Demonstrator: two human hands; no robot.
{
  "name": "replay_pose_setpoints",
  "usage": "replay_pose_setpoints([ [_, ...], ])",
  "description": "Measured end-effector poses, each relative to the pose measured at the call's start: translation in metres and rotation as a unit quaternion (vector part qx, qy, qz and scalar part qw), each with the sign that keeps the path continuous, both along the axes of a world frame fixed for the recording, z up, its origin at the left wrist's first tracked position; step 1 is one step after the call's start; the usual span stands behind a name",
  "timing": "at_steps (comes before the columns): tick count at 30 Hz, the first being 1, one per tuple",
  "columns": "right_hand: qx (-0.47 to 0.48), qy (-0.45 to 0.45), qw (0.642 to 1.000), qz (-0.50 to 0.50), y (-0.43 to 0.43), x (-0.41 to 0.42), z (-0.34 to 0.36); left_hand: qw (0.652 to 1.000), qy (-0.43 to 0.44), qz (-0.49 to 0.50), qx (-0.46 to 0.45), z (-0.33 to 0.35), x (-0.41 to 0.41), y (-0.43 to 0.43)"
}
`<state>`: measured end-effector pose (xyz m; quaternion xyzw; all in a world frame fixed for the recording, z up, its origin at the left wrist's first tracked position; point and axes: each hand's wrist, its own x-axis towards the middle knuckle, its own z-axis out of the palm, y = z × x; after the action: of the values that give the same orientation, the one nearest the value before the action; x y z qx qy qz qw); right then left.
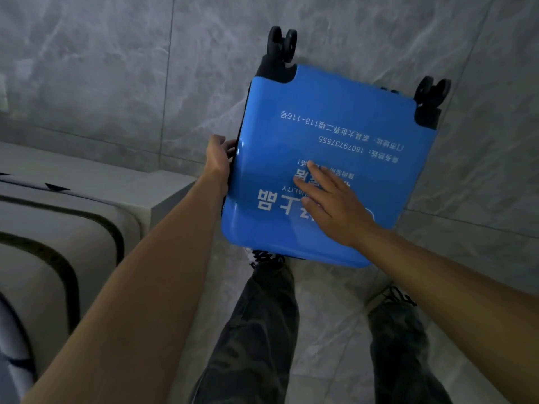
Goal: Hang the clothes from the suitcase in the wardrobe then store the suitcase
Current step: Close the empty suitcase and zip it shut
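All readable text is white print on the blue suitcase shell (335, 118), upside down from my view. Top line ends in "113-116", with Chinese characters before it that I can't make out reliably. Next line has the number "18079737555", Chinese label ahead of it. Lower down, "QUALITY" in small caps, front letters partly covered by my right hand (335, 205). Large characters at the bottom, "上品" readable, rest under my hand. Nothing else legible.

Suitcase (335, 135) right of bed (58, 258) (over floor (87, 68)).
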<state>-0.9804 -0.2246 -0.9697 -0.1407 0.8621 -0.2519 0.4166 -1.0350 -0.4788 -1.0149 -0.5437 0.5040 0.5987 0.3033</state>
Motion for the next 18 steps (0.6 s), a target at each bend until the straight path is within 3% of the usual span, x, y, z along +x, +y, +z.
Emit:
replay_pose_setpoints([
  [4,0.000,-0.044,0.999,-0.023,-0.006,0.001,-0.005,1.000,0.012,0.010,-0.007,-0.007,0.005,-0.004],
  [10,0.010,-0.093,0.995,-0.045,-0.012,-0.009,0.014,0.996,0.028,-0.088,-0.003,0.022,0.001,-0.021],
  [18,0.033,-0.152,0.956,-0.250,-0.009,-0.043,0.082,0.995,0.043,-0.084,-0.019,0.083,-0.007,-0.043],
])
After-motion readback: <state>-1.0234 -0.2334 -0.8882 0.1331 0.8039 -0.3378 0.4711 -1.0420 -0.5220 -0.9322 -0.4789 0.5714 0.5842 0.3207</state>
